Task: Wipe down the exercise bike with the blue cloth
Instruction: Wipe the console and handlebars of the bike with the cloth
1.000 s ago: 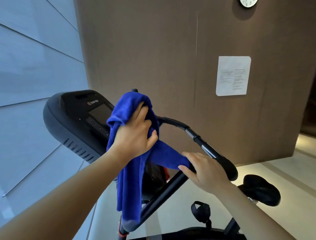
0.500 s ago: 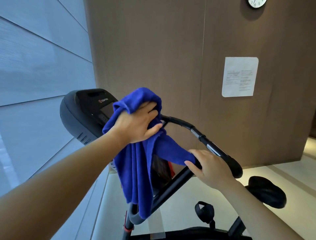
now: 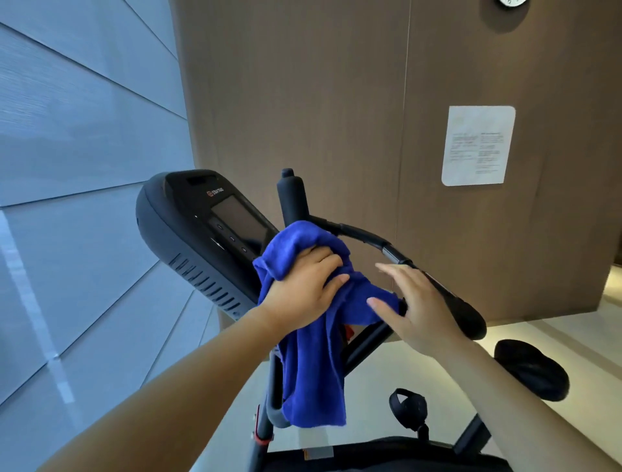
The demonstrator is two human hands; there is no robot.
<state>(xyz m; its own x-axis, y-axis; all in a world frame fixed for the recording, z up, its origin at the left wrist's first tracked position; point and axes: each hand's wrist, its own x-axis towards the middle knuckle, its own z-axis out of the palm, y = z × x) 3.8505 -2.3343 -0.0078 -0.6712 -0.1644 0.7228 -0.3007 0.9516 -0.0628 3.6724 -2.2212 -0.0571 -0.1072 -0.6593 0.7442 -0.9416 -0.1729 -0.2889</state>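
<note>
1. Nearest to me, both bare forearms reach up and forward from the bottom of the view
2. My left hand (image 3: 304,291) is closed over a bunched part of the blue cloth (image 3: 313,357), pressing it against the handlebar (image 3: 367,236) of the exercise bike (image 3: 367,340) just right of the console; the rest of the cloth hangs down loose in front of the frame
3. My right hand (image 3: 417,308) is spread flat with fingers apart and holds nothing; its thumb lies against a fold of the cloth, and the palm sits beside the dark end grip (image 3: 469,315) of the handlebar. I cannot tell whether it touches the bar
4. Lower right I see a black pedal with its strap (image 3: 409,409) and a rounded black pad (image 3: 531,369)
5. Past my hands, the black console (image 3: 195,229) tilts toward me with a dark screen, and an upright grip (image 3: 292,195) stands just right of it
6. Farthest off, a brown panelled wall carries a white paper notice (image 3: 478,145), and the lower edge of a clock (image 3: 511,2) shows at the top
</note>
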